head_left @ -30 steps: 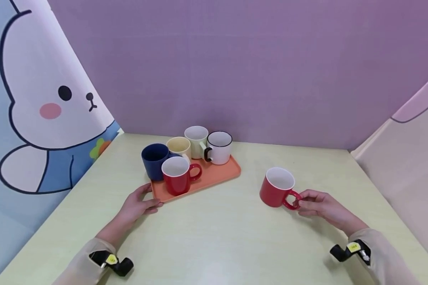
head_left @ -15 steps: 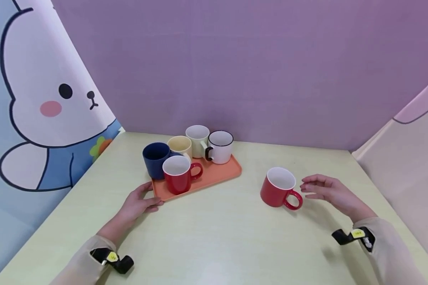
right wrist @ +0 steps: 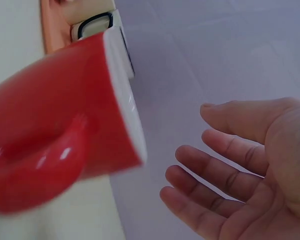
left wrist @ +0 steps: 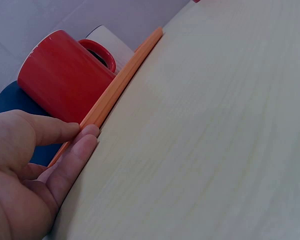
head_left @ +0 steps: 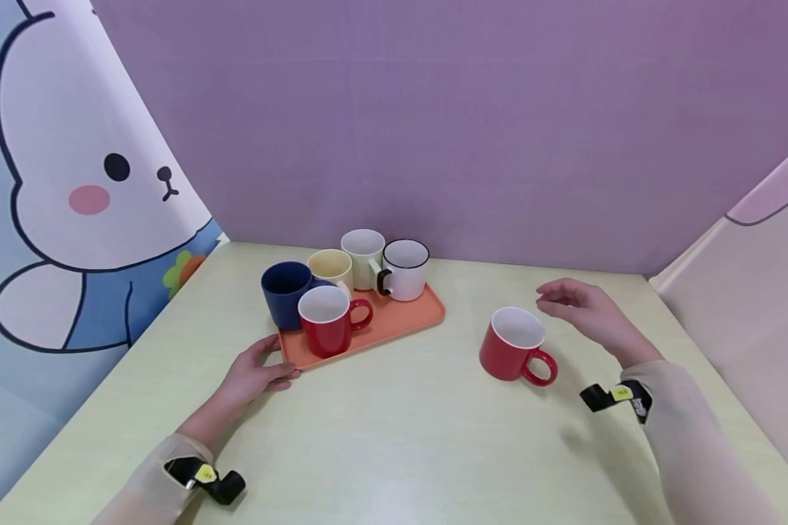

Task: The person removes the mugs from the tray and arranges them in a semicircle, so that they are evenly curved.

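My left hand point(head_left: 251, 373) pinches the near left corner of an orange tray point(head_left: 400, 321), its thumb over the rim and fingers below, as the left wrist view shows. On the tray stand a red mug point(head_left: 326, 324), a navy mug point(head_left: 284, 295), a yellow mug point(head_left: 330, 264), a pale green mug point(head_left: 364, 255) and a white mug point(head_left: 407, 273) with a black rim and handle. Another red mug point(head_left: 502, 350) stands upright on the table to the right, its handle toward the front right. Above and behind that handle, my right hand point(head_left: 581, 313) hovers empty, fingers loosely bent.
The pale wooden table point(head_left: 394, 445) meets a purple backdrop point(head_left: 433, 131) just behind the tray. A cartoon-printed panel point(head_left: 59, 182) borders the left side, and a pale panel point(head_left: 748, 313) the right. Each sleeve carries a black wrist camera.
My right hand has let go of the separate red mug's handle, then lifted up and away toward the back. That mug and my left hand on the tray have stayed in place.
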A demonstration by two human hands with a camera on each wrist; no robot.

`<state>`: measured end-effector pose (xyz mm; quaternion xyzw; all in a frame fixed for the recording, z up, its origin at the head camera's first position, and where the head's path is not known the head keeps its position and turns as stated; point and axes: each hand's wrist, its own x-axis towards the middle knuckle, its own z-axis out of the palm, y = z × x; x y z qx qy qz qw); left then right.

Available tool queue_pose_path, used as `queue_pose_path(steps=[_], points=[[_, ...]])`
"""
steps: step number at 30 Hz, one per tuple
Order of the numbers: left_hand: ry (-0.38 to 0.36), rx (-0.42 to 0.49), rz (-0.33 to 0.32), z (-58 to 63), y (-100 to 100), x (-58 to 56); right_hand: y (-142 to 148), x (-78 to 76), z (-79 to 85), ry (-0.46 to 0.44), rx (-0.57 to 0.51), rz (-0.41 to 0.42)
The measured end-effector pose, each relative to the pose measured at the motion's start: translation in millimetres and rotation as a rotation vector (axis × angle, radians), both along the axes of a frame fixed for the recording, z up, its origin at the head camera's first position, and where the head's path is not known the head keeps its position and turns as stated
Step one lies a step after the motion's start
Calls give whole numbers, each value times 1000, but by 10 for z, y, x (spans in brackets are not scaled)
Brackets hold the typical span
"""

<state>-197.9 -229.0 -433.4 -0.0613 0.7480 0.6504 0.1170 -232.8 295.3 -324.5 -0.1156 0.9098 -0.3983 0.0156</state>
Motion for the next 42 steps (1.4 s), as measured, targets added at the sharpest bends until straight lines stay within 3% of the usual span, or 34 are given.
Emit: queue_pose_path(steps=[10, 18, 27, 36, 42], points=[[6, -12, -3, 1, 6, 7, -465, -94, 209, -39, -101, 11], [10, -25, -12, -9, -22, -5, -934, -247, 189, -26, -154, 52], [3, -29, -16, -24, -18, -12, -1524, -409, 3, -54, -229, 67], [7, -26, -26, -14, -27, -18, -1969, -583, -302, -61, -320, 56], [4, -37, -28, -25, -19, -1, -2141, -703, -528, -107, -491, 38]])
